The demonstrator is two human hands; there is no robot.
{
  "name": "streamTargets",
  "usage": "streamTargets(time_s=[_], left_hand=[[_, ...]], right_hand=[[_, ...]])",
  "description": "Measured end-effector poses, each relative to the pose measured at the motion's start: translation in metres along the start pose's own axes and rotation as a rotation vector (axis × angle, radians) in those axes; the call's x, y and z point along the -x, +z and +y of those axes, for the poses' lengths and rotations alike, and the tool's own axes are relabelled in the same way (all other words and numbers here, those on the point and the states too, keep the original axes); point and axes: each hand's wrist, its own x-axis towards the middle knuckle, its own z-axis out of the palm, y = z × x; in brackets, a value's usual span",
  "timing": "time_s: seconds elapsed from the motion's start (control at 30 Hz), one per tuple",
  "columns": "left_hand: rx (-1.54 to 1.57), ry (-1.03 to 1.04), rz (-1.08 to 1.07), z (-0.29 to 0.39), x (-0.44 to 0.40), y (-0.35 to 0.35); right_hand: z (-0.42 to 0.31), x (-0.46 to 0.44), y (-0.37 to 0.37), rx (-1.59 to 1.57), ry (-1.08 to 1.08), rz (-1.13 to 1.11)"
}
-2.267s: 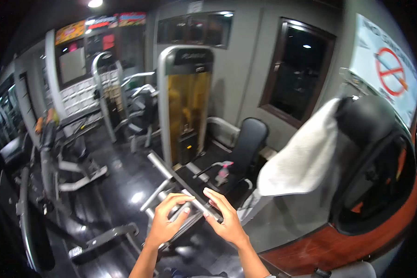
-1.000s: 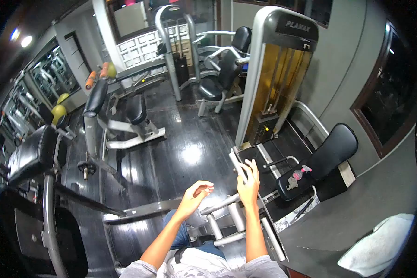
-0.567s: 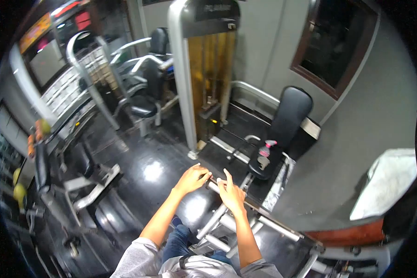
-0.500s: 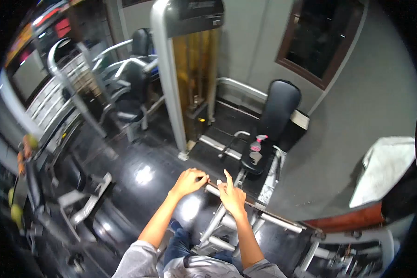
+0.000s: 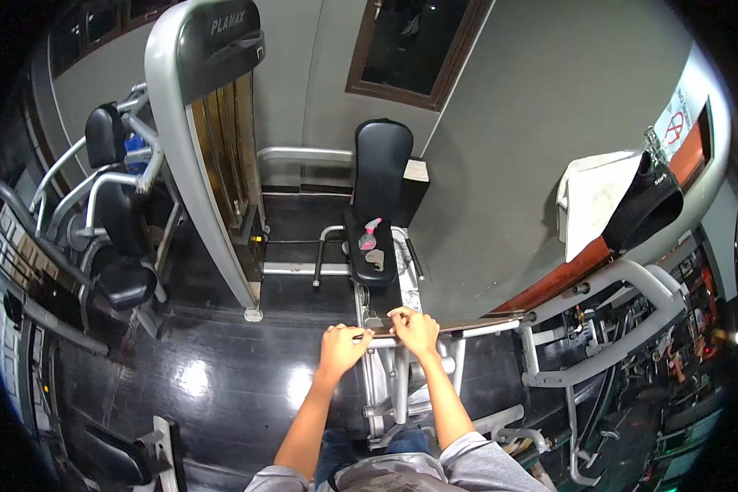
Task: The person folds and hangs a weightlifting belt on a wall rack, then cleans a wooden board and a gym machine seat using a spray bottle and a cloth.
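My left hand (image 5: 342, 351) is closed at the left end of a silver metal bar (image 5: 488, 328), its fingers curled and thumb pointing inward. A short way to the right, my right hand (image 5: 418, 333) is bent over the same bar, its fingertips partly hidden. The bar belongs to a silver machine frame (image 5: 401, 385) just in front of my legs. Beyond my hands, a clear spray bottle (image 5: 367, 239) with a pink top lies on a black padded seat (image 5: 375, 276), with a grey cloth (image 5: 375, 259) beside it.
A tall weight-stack machine (image 5: 205, 123) stands ahead to the left, with another padded machine (image 5: 123, 221) farther left. White and black cloths (image 5: 594, 205) hang at the right by the grey wall (image 5: 500, 205). A curved silver frame (image 5: 607, 336) stands right.
My view has swung right, so the machines sit farther left. My right index finger, stretched out before, is now bent down toward the bar. Both hands remain near the bar.
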Motion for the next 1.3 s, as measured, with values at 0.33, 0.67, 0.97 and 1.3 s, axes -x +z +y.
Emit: streamTargets(time_s=[0.33, 0.67, 0.97, 1.3], left_hand=[[0.024, 0.094, -0.116, 0.000, -0.009, -0.020], [0.051, -0.131, -0.458, -0.008, -0.034, -0.035], [0.653, -0.392, -0.930, -0.067, -0.097, -0.069], [0.575, -0.220, -0.679, -0.128, -0.216, -0.122]], right_hand=[[0.001, -0.015, 0.023, 0.233, 0.197, 0.103], [-0.022, -0.008, 0.042, 0.189, 0.156, 0.000], [-0.034, -0.045, 0.061, -0.386, 0.263, -0.183], [-0.088, -0.177, 0.089, -0.365, 0.212, -0.206]])
